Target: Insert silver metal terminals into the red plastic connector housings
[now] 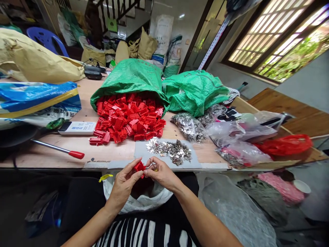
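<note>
Nearest is the open white sack (160,198); above it, the left hand (125,180) pinches a red piece (139,167), which lies to its right, between both hands, its long axis hard to tell; the right hand (161,174), fingers closed round a thin metal tool (150,163), meets it from the right; farther, metal bits (177,152) lie on the desk (118,152), right of the red pile (131,118).

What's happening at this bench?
A person's left hand holds a red part near an open white sack; the right hand, gripping a thin metal tool, meets it. More red parts spill from a green sack, and small metal pieces lie heaped on a grey sheet.
</note>
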A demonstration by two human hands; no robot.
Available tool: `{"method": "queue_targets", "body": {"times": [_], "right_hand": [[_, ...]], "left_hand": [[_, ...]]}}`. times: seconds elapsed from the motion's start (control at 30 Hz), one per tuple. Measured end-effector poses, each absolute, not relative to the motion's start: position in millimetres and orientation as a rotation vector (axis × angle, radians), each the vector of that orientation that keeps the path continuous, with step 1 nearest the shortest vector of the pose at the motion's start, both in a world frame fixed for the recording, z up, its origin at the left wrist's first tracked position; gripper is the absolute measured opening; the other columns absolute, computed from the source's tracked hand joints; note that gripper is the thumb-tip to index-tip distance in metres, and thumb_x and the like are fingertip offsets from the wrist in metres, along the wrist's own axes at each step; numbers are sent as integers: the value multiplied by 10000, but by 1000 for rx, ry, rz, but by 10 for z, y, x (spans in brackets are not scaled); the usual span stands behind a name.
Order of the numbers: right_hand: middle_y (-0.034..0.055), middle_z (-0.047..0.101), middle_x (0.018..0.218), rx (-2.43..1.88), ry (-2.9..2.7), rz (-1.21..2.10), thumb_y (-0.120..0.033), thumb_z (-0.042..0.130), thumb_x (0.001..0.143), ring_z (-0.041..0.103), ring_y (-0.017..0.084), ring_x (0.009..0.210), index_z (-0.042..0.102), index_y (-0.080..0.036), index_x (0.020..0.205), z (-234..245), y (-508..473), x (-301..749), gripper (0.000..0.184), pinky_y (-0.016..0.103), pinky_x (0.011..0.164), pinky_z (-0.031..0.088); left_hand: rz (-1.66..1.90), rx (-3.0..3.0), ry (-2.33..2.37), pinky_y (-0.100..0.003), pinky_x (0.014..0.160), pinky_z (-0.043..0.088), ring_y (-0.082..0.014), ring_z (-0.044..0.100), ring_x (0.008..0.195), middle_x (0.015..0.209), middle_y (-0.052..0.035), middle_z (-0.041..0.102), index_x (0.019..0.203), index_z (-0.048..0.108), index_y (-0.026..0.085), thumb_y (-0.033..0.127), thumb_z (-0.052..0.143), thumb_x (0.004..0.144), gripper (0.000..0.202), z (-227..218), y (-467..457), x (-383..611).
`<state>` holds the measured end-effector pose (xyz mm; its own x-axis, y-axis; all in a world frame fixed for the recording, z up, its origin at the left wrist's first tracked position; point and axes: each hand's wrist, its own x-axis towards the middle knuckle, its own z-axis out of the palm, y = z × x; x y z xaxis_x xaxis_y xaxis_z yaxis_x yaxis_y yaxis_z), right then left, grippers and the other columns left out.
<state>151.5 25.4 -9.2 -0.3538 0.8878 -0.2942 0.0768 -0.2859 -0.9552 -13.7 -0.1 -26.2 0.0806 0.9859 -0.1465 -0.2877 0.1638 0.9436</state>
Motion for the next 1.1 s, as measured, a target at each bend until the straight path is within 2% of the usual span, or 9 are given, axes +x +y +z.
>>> {"method": "queue_targets", "body": {"times": [0.23,0.33,0.4,0.57,0.7,0.77,0.9,1.1], "right_hand": [[-12,656,671,-1216,-1290,1731,-524,649,777,431,56,429,454,-197,871,-54,196,1553,392,179,436,277],[-12,633,723,-1219,-1300,1709,-519,621,802,445,55,460,463,-195,914,-44,168,1582,377,179,445,276],[-12,597,761,-1231,-1350,1650,-501,579,836,462,63,508,490,-191,986,-57,158,1610,356,186,473,319],[29,522,918,-1321,-1580,1383,-386,486,901,516,87,631,602,-192,1066,-145,165,1668,280,217,556,433],[0,564,813,-1409,-1696,1234,-300,510,890,531,89,559,612,-208,1099,-198,183,1672,250,218,533,430],[-10,604,769,-1448,-1783,1117,-259,536,878,553,102,584,632,-212,1053,-205,194,1670,204,222,571,430],[5,672,837,-1447,-1948,924,-195,566,858,600,136,755,679,-217,942,-213,222,1676,142,236,690,439],[22,684,884,-1414,-2072,841,-181,574,863,610,143,801,683,-210,959,-229,261,1689,149,244,729,440]], "left_hand": [[1200,624,854,-308,848,524,-175,674,873,959,-53,729,1230,621,209,310,726,746,506,-265,4,-112],[1197,559,810,-325,843,527,-178,675,872,965,-58,717,1197,626,202,307,714,757,461,-234,6,-104],[1188,580,826,-320,834,528,-182,671,901,1015,-66,710,1190,613,207,309,711,758,454,-240,19,-106],[1237,954,1006,-301,826,523,-192,654,947,1127,-63,675,1084,601,215,289,737,714,401,-396,112,-147],[1231,1407,1207,-329,870,499,-196,658,921,1028,-33,695,1074,613,239,268,708,748,341,-555,205,-196],[1202,1569,1280,-341,882,494,-206,663,916,1026,-33,706,1084,634,246,261,706,750,343,-597,244,-206],[1176,1711,1306,-364,923,479,-244,649,1019,1094,-42,712,1113,664,262,240,705,747,369,-604,296,-208],[1115,1711,1246,-306,822,513,-209,685,864,992,-24,729,1097,674,260,225,722,735,367,-585,321,-248]]}}
